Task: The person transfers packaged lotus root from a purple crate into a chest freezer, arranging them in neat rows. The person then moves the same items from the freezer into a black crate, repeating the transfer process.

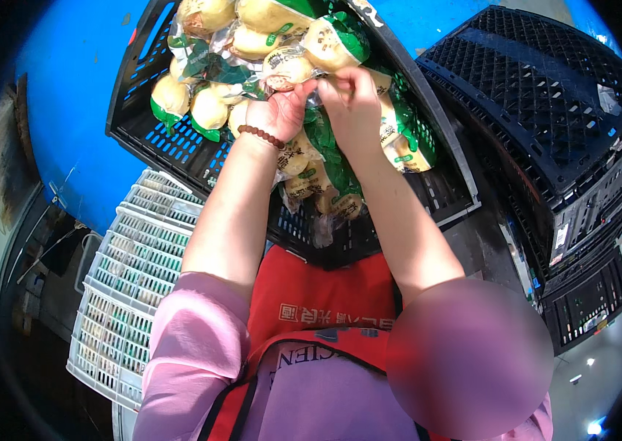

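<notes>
Pale yellow root vegetables in clear and green printed plastic bags, which look like lotus root, lie piled in a black plastic crate point(443, 127). My left hand point(280, 110), with a brown bead bracelet point(261, 136) at the wrist, is over the middle of the pile. Close by on its right is my right hand point(352, 105), fingers curled. The fingertips of both hands meet at the clear plastic end of one bagged root point(289, 67) and appear to pinch it. Just beyond my right hand lies another bagged root point(334, 44). My fingers partly hide the pinched plastic.
Stacked black crates point(520, 93) stand at the right. White slatted plastic crates point(129, 275) are at the left, below a blue surface point(76, 121). The black crate's near corner touches or nearly touches my red apron point(316, 292).
</notes>
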A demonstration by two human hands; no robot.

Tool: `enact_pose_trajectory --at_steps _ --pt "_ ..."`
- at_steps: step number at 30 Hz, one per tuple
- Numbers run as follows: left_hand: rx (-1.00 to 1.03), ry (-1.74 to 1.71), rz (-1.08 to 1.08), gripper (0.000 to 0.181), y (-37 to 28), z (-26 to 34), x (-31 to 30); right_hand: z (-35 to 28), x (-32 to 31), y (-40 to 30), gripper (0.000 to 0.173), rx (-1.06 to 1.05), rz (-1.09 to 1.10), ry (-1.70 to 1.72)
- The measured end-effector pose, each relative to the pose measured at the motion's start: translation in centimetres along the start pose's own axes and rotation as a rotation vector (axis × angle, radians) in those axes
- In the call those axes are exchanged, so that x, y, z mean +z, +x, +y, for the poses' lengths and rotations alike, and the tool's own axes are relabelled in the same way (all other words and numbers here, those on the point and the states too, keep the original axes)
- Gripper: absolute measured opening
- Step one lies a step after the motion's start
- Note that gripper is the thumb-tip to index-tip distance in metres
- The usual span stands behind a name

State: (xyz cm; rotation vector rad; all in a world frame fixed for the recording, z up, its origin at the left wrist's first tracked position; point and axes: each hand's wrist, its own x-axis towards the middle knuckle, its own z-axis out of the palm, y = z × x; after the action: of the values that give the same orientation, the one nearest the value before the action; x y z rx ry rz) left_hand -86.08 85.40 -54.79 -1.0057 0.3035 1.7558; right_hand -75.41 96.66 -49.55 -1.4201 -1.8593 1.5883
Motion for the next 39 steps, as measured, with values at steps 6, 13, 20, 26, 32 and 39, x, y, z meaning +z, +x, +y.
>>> enact_pose_trajectory --at_steps 6,13,20,26,32,39 --pt "-0.011 -0.015 0.053 0.069 0.1 0.0 0.8 -1.1 -0.5 3.8 0.042 0.087 -0.096 -0.192" --pt "0.191 0.485 0.5 0.077 -8.9 -6.5 0.9 -3.7 -5.5 2.1 0.035 -0.004 -0.284 -0.275" --pt "0.157 1.157 0.614 0.035 -25.0 -10.3 3.4 -9.7 -22.8 -12.4 0.023 0.006 -0.459 -0.321" --pt "0.234 1.424 0.537 0.029 -30.7 -13.4 7.5 -9.3 -42.2 -27.4 0.025 0.209 -0.183 -0.428" --pt "0.154 1.626 0.404 0.017 -28.5 -16.9 7.3 -11.6 -56.3 -41.0 0.018 0.218 0.474 -0.153" --pt "-0.09 1.961 0.295 0.022 -29.0 -20.9 2.8 -9.9 -71.2 -48.0 0.019 0.069 0.905 -0.171"
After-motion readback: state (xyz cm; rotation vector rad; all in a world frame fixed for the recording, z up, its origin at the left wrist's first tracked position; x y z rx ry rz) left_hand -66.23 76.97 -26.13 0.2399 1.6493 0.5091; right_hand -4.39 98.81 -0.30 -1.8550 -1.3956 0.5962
